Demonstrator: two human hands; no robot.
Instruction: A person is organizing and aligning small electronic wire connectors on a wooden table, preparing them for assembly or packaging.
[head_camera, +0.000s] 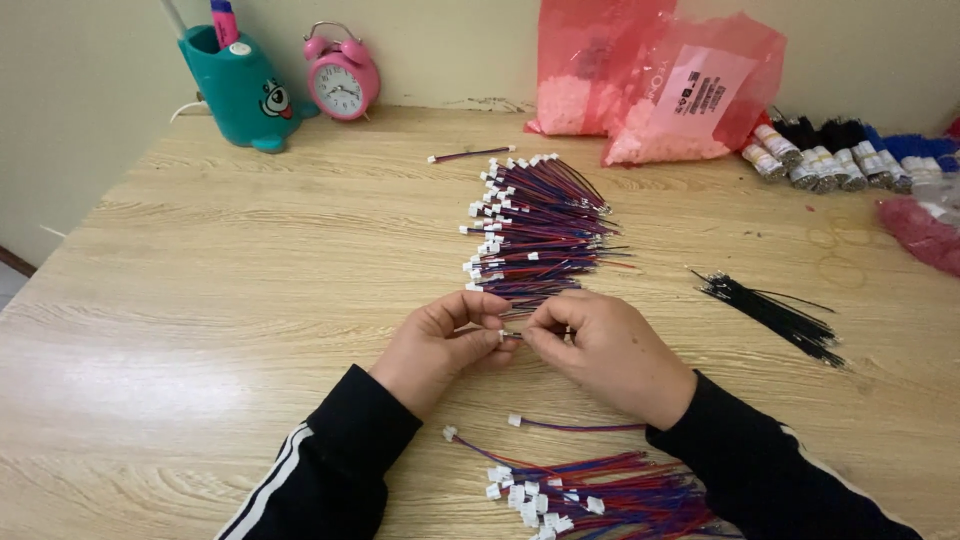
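Note:
My left hand (440, 340) and my right hand (605, 345) meet at the middle of the wooden table (250, 280), fingertips pinched together on one small wire lead with a white connector (503, 336). Just beyond them lies a long pile of red-and-blue wire leads with white connectors (530, 225). Nearer to me, between my black sleeves, lies a second heap of the same leads (600, 495), and one single lead (575, 426) rests apart from it.
A bundle of black wires (780, 315) lies to the right. Two red plastic bags of white parts (660, 85) lean on the back wall beside bundled wire rolls (850, 160). A teal pen holder (240, 90), a pink alarm clock (342, 75) and one stray lead (470, 154) sit at the back.

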